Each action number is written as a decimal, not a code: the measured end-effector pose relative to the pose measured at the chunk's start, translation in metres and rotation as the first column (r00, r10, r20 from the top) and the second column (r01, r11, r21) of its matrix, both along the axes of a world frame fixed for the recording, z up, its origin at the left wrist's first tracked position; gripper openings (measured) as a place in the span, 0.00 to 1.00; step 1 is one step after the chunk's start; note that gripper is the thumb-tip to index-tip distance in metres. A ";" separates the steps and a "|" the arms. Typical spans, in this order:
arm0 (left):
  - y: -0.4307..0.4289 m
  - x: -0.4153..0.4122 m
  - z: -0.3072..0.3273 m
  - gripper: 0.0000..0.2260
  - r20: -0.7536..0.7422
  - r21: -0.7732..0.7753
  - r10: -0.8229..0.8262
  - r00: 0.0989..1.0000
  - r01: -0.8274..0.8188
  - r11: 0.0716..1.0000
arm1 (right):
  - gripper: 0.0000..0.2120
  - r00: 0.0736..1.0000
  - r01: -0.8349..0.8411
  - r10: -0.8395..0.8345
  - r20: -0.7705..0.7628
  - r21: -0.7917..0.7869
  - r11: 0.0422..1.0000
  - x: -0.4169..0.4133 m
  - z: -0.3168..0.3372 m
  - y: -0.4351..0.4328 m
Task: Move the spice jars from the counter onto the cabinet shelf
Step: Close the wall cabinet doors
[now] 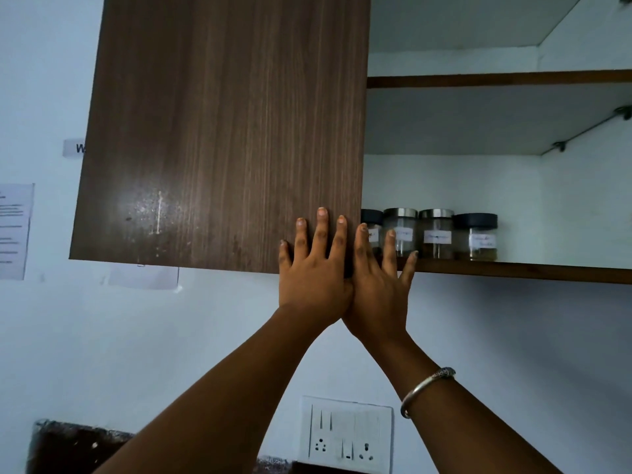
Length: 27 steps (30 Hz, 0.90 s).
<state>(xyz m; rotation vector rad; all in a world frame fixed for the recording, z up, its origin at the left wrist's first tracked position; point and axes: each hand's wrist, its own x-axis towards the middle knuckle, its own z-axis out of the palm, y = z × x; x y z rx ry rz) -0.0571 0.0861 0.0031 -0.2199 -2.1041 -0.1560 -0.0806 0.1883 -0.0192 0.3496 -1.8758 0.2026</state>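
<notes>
Wood-grain laminate in dark brown covers the cabinet door (pixel 222 131), which fills the upper left of the view, with the white cabinet interior showing to its right. The left hand (pixel 313 275) lies flat against the door's lower right corner, fingers straight and slightly spread, holding nothing. The right hand (pixel 379 289) is raised just beside it, the two touching at the thumb side; its fingers are also straight and fanned out, empty, reaching up in front of the lower shelf (pixel 513 270), though whether it touches the door's edge cannot be told. Four spice jars stand upright in a row on that shelf, close together, near its front edge: a dark-lidded jar (pixel 372 217) half hidden behind the door edge and the right hand's fingers, a steel-lidded jar (pixel 400 230), a second steel-lidded jar (pixel 436 234), and a wider black-lidded jar (pixel 476 237) at the right end. Each carries a white label too blurred to read. An upper shelf (pixel 496 78) crosses the cabinet above them. A metal bangle (pixel 425 388) circles the right wrist. On the pale wall below sits a white socket plate (pixel 345 432), and printed sheets of paper (pixel 13 230) hang at the far left.
</notes>
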 end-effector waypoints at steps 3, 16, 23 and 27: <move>0.001 -0.007 0.000 0.32 0.001 -0.008 0.018 1.000 -0.018 1.000 | 0.43 1.000 -0.003 0.003 0.001 -0.010 1.000 -0.008 -0.001 -0.001; -0.011 0.000 -0.005 0.31 0.051 -0.164 0.081 0.995 -0.072 0.984 | 0.43 0.996 0.011 -0.011 0.092 -0.006 1.000 -0.004 -0.001 -0.002; -0.029 0.039 -0.015 0.35 0.227 -0.438 0.199 0.953 -0.082 0.895 | 0.54 0.915 0.054 -0.060 0.398 0.026 0.998 0.033 -0.003 -0.012; -0.047 0.072 -0.026 0.43 0.253 -0.564 0.249 0.935 -0.067 0.823 | 0.50 0.868 0.117 -0.166 0.467 0.132 0.984 0.067 -0.019 -0.017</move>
